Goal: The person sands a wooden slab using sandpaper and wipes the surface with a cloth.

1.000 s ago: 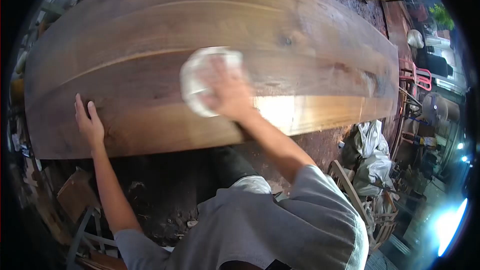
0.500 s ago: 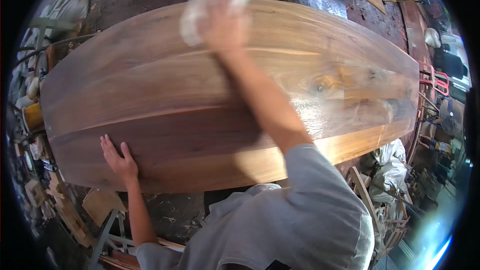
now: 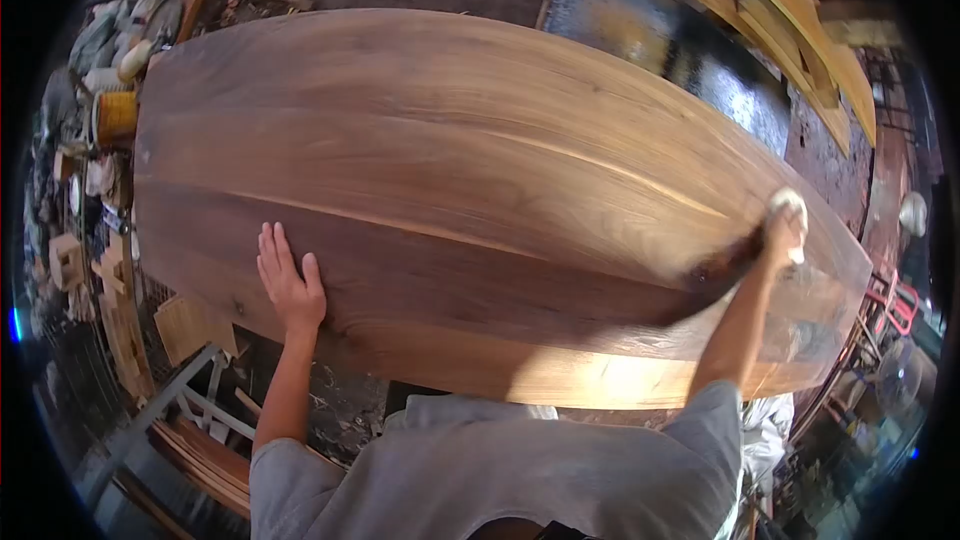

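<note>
A large brown wooden slab spans the view in front of me. Near its right end my right hand presses a white cloth onto the surface, with part of the cloth showing past the fingers. My left hand lies flat on the slab's left part, fingers spread and holding nothing. Light reflects off the slab's front edge, and my right arm casts a dark shadow near the cloth.
Yellowish boards and a dark shiny panel lie beyond the slab at the back right. An orange-yellow container and wood scraps are at the left. A metal frame stands front left, a red chair at the right.
My right hand has swept with the cloth from the slab's far edge to its right end. My left hand still rests on the left part as the view has shifted.
</note>
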Tool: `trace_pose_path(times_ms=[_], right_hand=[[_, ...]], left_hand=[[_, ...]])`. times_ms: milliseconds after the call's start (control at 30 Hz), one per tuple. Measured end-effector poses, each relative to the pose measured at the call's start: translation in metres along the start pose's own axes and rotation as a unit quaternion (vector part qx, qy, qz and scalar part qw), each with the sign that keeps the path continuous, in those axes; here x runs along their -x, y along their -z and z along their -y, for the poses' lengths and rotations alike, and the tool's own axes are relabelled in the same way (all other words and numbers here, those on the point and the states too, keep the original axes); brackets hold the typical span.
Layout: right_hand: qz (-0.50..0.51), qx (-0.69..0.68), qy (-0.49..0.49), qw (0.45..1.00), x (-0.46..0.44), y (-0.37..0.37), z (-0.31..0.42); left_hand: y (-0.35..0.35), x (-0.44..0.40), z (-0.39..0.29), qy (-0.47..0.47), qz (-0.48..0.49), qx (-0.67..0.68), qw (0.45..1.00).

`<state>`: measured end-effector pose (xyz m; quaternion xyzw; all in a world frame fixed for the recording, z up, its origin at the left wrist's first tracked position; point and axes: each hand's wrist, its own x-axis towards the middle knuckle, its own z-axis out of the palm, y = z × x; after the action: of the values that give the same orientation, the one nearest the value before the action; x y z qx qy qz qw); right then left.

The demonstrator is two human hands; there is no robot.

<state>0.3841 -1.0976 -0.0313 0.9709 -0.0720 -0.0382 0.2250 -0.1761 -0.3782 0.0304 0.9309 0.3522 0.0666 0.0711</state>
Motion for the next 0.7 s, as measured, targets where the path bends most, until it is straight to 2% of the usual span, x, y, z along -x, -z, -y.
trace_pose_path(times_ms=[33,67,100,133,167,200,233,267,300,333,367,400,433,467,500,533,567,600,633,667,700], right_hand=[[-0.063,-0.145,-0.203,0.966,0.01,0.006,0.003],[-0.2,-0.124,-0.243,0.941,0.026,0.024,0.036],[-0.2,-0.127,-0.241,0.941,0.018,0.03,0.057],[-0.243,0.001,-0.048,0.969,0.005,0.032,0.081],[-0.273,0.129,0.146,0.942,-0.01,0.035,0.11],[-0.303,0.231,0.22,0.898,-0.005,0.056,0.179],[-0.411,-0.044,0.295,0.861,0.031,0.092,0.262],[-0.296,-0.073,0.316,0.898,0.098,0.16,0.34],[-0.146,-0.257,0.264,0.918,0.185,0.252,0.406],[-0.231,-0.294,0.33,0.867,0.223,0.255,0.466],[-0.242,-0.292,0.327,0.866,0.278,0.282,0.519],[-0.299,-0.371,0.331,0.814,0.337,0.292,0.56],[-0.234,-0.407,0.375,0.799,0.394,0.31,0.582],[-0.209,-0.353,0.446,0.795,0.448,0.319,0.594],[-0.186,-0.406,0.5,0.742,0.489,0.315,0.598],[-0.168,-0.4,0.502,0.748,0.503,0.317,0.584],[-0.145,-0.392,0.506,0.754,0.506,0.315,0.56],[-0.121,-0.375,0.447,0.803,0.502,0.308,0.53],[-0.106,-0.358,0.383,0.845,0.484,0.303,0.496],[-0.119,-0.369,0.293,0.874,0.461,0.273,0.46],[-0.227,-0.268,0.244,0.904,0.432,0.202,0.407]], left_hand=[[0.002,0.003,-0.002,0.006,-0.001,-0.002,1.0],[0.002,0.0,0.0,0.006,0.003,-0.007,1.0],[0.002,-0.002,0.001,0.005,0.007,-0.013,1.0],[0.002,-0.002,0.004,0.007,0.006,-0.007,1.0],[0.003,-0.003,0.006,0.007,0.005,-0.008,1.0],[0.003,-0.004,0.008,0.009,0.007,-0.002,1.0],[0.003,-0.003,0.01,0.01,0.01,0.003,1.0],[0.003,-0.003,0.013,0.011,0.006,0.012,1.0],[0.004,-0.002,0.019,0.007,0.006,0.014,1.0],[0.005,-0.002,0.025,0.01,0.015,0.03,0.999],[0.006,-0.003,0.03,0.01,0.023,0.048,0.999],[0.006,-0.001,0.035,0.01,0.024,0.072,0.997],[0.004,-0.001,0.037,0.002,0.022,0.082,0.996],[0.004,0.001,0.042,0.003,0.011,0.136,0.991],[0.008,0.005,0.051,0.006,0.005,0.189,0.982],[0.014,0.001,0.061,-0.002,0.009,0.197,0.98],[0.023,0.001,0.071,-0.046,0.028,0.234,0.971],[0.033,0.009,0.082,-0.084,0.046,0.27,0.958],[0.042,0.011,0.102,-0.082,0.046,0.279,0.956],[0.052,0.009,0.136,-0.105,0.063,0.264,0.957],[0.059,0.006,0.173,-0.129,0.079,0.247,0.957]])
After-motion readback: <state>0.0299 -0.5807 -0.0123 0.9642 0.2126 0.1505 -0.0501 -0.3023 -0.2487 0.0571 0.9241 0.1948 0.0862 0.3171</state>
